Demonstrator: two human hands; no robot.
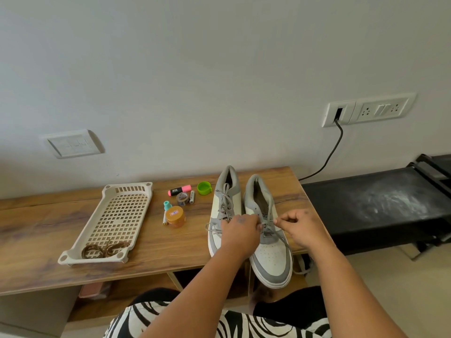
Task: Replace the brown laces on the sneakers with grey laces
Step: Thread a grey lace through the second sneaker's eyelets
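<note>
Left hand (240,229), right hand (296,226): each pinching grey lace (268,226) over right sneaker (267,240) | step: lacing, partway up | next: thread upper eyelets

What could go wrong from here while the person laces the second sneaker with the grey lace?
1. The right sneaker sticks out over the front edge of the table; a strong pull on the grey lace might drag it off.
2. Both hands, left hand and right hand, pinch the lace over the eyelets and hide them, so an eyelet could be skipped.
3. The left sneaker has a loose lace loop beside the left hand, which could snag.
</note>
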